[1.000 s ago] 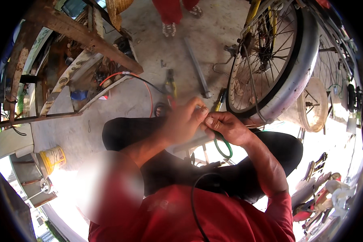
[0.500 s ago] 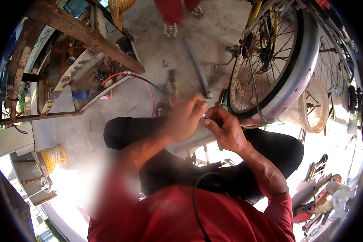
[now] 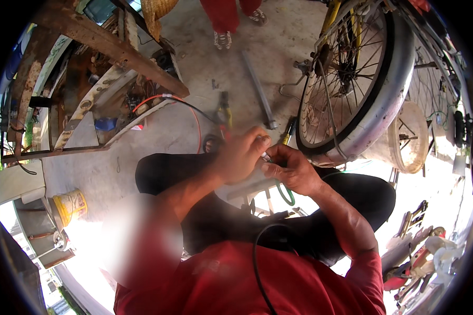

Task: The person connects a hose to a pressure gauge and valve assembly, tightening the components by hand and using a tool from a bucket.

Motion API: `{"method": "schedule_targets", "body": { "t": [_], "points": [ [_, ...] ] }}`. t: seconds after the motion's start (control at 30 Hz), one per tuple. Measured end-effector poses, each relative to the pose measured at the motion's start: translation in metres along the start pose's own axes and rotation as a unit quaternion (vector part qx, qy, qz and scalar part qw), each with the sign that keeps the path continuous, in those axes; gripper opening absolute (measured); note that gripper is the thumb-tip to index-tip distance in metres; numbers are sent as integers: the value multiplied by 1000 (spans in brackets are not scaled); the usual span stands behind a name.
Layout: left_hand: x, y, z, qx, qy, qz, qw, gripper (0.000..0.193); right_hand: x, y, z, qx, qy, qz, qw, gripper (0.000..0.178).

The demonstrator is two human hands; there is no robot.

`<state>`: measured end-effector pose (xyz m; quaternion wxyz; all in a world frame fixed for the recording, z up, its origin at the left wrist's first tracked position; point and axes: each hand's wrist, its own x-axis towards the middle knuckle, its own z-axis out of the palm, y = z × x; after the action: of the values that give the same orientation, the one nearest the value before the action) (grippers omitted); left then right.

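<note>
My left hand (image 3: pixel 240 157) and my right hand (image 3: pixel 295 172) meet above my lap. Between their fingertips is a small silvery metal piece (image 3: pixel 266 157), mostly covered, so its exact kind does not show. The left fingers curl closed around its upper end. Thumb and forefinger of the right hand pinch the lower end. A green cable (image 3: pixel 288 195) loops below the right hand; whether it joins the metal piece is hidden. Just beyond the hands, a black-and-yellow handled tool (image 3: pixel 288 130) lies beside the bicycle wheel (image 3: pixel 302 105).
Pliers with yellow handles (image 3: pixel 225 109) and a long grey metal bar (image 3: pixel 258 89) lie on the floor ahead. A rusty metal frame (image 3: pixel 115 47) stands left, with an orange hose (image 3: pixel 198 123) near it. A yellow bucket (image 3: pixel 70 207) is at lower left. Someone's shoes (image 3: pixel 222 40) show ahead.
My right hand has turned and shifted slightly down, baring more of the silvery piece. The green cable has swung from beyond the hand to a loop below it. My left hand stays nearly in place.
</note>
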<state>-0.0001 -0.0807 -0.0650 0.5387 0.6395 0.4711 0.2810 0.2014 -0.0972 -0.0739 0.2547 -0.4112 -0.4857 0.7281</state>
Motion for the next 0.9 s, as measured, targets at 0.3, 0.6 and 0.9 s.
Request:
{"method": "schedule_targets", "body": {
  "t": [0.3,0.6,0.9],
  "points": [
    [1,-6,7,-9,12,-35,999,33,-4,9,6,-256,104,-86,957,35],
    [-6,2,5,-34,-31,-4,999,35,-1,-1,-21,185,-159,166,955,35],
    [-4,-4,6,0,-18,-16,1000,34,-10,18,4,-140,75,-60,986,31]
  ]
}}
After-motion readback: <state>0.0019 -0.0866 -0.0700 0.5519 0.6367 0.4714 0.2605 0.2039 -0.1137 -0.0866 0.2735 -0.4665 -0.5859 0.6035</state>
